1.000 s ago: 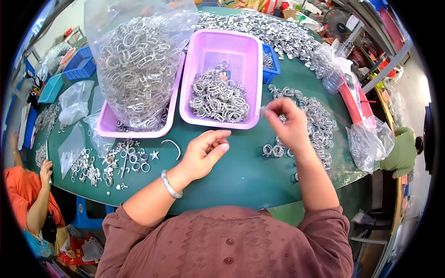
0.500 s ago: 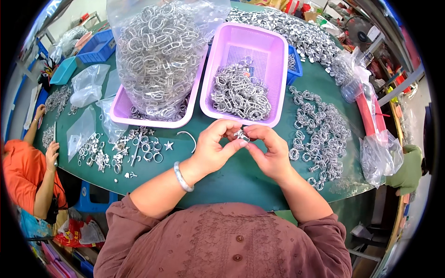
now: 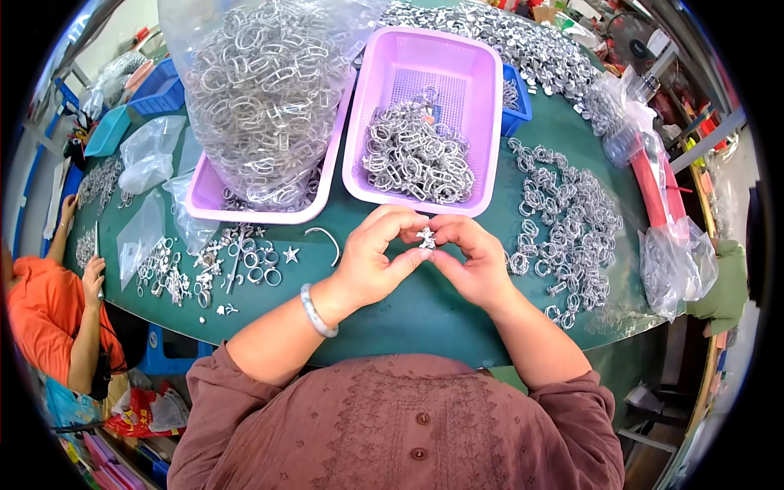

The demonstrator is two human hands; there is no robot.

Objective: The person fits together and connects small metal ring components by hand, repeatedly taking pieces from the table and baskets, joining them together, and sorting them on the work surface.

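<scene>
Both hands unmoved, small metal piece (image 3: 425,238) pinched between fingers (image 3: 412,255)

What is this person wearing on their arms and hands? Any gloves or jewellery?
No gloves: both the left hand and the right hand are bare. The left wrist carries a pale, smooth bangle. The sleeves belong to a brownish-mauve top with embroidered patterning and buttons down the front; they are pushed up to about the elbows, leaving the forearms uncovered. No rings are visible on the fingers.
</scene>
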